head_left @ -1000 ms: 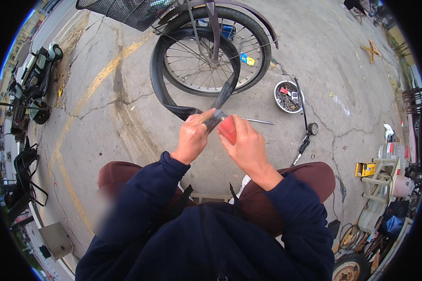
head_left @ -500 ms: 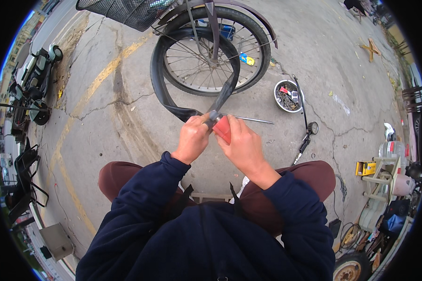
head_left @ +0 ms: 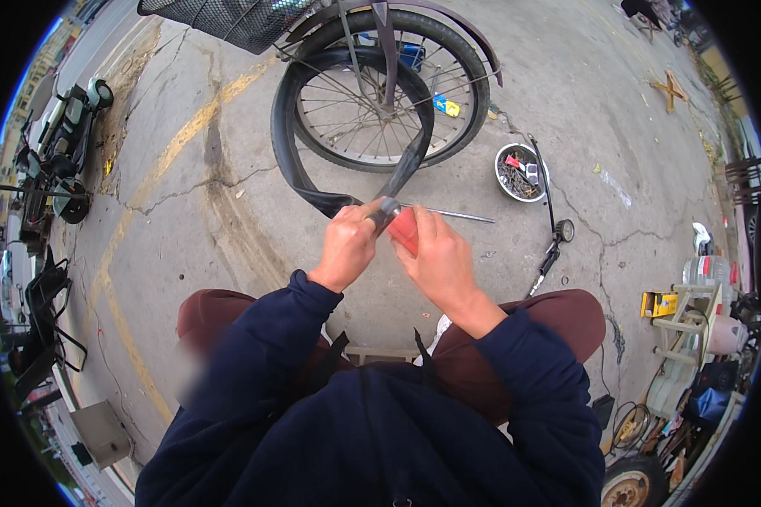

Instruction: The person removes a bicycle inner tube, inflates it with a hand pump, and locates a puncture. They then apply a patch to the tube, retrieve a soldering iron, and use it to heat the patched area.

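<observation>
A black inner tube [head_left: 289, 148] hangs in a loop beside the bicycle's front wheel [head_left: 480, 93], its near end drawn toward me. My left hand [head_left: 348, 247] is closed round that near end, thumb and fingers pinching it, so a short bent stretch shows a lighter grey, rubbed-looking spot [head_left: 390, 206]. In my right hand [head_left: 442, 264] is a flat red block [head_left: 407, 230], gripped between thumb and fingers and held right against or just beside the grey spot. Its working face is hidden, and its exact kind is unclear.
A thin metal rod [head_left: 465, 216] lies on the concrete behind my right hand. Further right are a white-rimmed bowl [head_left: 522, 199] of small parts and a pump with a round gauge [head_left: 565, 231]. A wire basket [head_left: 228, 24] overhangs the wheel. A small stool-like frame [head_left: 685, 325] stands far right.
The red block and my right fingers have shifted very slightly to the right, and the block looks more blurred. My left hand keeps its hold on the inner tube.
</observation>
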Demonstrator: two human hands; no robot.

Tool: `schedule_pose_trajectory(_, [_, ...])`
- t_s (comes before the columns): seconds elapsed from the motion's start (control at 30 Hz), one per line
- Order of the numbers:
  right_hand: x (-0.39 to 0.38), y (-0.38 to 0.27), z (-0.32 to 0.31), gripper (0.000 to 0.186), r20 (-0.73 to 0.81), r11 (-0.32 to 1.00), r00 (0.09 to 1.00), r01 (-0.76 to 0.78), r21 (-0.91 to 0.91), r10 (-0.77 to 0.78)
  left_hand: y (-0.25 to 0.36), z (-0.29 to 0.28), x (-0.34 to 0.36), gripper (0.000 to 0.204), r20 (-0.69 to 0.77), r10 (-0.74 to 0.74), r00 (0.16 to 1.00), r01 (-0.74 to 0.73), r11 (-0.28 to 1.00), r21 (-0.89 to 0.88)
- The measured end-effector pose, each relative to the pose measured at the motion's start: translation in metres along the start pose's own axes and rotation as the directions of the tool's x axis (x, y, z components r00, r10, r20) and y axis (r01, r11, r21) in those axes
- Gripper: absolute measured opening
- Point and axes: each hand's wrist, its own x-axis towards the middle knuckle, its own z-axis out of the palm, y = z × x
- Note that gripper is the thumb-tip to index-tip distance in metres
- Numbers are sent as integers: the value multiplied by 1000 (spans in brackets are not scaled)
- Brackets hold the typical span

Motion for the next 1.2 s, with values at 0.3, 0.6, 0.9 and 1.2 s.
schedule_pose_trajectory(0.3, [-1,3,1,54,8,1000,1000,5,-20,-4,-1,1,-1,13,56,-33,998,33,999,5])
schedule_pose_trajectory(0.6, [-2,5,2,54,16,999,1000,18,-35,-18,-6,2,-4,18,52,5,999,-5,1000,7])
schedule_pose_trajectory(0.9, [-3,6,3,53,16,998,1000,18,-54,-18,-5,-3,-3,21,81,22,997,-27,998,63])
schedule_pose_trajectory(1.2, [-4,5,4,54,4,997,999,45,-59,-45,-5,-4,-2,6,78,71,994,-80,990,118])
